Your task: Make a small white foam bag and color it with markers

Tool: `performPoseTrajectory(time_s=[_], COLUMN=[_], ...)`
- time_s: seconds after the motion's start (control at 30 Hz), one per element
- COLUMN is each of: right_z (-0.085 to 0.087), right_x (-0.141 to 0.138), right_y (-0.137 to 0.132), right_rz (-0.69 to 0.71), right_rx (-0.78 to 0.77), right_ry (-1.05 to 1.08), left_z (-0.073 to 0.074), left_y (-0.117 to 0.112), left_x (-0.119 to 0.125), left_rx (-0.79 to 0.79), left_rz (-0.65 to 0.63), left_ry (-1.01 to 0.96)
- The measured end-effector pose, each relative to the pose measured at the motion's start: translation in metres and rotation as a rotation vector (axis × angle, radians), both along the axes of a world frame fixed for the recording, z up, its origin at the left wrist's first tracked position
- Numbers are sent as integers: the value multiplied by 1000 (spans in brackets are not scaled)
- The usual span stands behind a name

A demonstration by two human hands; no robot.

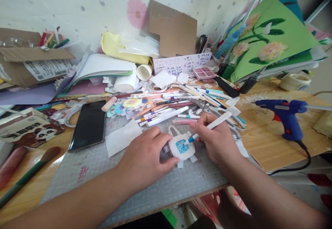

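Note:
A small white rounded piece (pixel 191 150) with a textured surface, a blue-coloured patch and a white loop on top lies on the grey cutting mat (pixel 145 184). My left hand (pixel 145 156) grips its left edge between thumb and fingers. In my right hand (pixel 220 139) is a white marker pen (pixel 218 121), held tilted like a writing pen. Its blue-banded tip end reaches the right side of the blue patch. Short translucent tabs stick out below the piece. A sheet of white paper (pixel 121 137) lies left of it.
Loose marker pens (pixel 168 115) and scissors (pixel 215 113) crowd the space beyond my hands. A black phone (pixel 88 125) lies to the left, near a green-handled brush (pixel 28 173). On the right, a blue glue gun (pixel 285 115) stands with its cord trailing down.

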State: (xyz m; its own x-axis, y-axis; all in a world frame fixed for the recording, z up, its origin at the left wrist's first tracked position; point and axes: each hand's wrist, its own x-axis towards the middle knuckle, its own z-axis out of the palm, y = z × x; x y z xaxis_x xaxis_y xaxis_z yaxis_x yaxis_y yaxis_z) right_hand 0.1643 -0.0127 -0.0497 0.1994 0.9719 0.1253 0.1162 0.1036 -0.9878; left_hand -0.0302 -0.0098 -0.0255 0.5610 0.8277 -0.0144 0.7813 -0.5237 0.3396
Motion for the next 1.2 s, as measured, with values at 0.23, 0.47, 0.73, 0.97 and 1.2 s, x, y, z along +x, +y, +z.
performPoseTrajectory(time_s=[0.23,0.47,0.73,0.97,1.2], right_z=[2,2,3,1,1], right_x=[-2,-2,-3,-4,-4], right_y=[0,-1,-1,0,0], right_rz=[-20,-3,-25,-55,-69], right_rx=[-5,4,4,4,31], right_ry=[-54,-98,-136,-108,-123], left_z=[0,0,1,0,3], left_y=[0,-1,-1,-1,-1], left_x=[1,1,1,1,2], left_rx=[3,-3,-8,-15,-43], left_rz=[6,6,11,8,12], left_ry=[7,1,13,10,10])
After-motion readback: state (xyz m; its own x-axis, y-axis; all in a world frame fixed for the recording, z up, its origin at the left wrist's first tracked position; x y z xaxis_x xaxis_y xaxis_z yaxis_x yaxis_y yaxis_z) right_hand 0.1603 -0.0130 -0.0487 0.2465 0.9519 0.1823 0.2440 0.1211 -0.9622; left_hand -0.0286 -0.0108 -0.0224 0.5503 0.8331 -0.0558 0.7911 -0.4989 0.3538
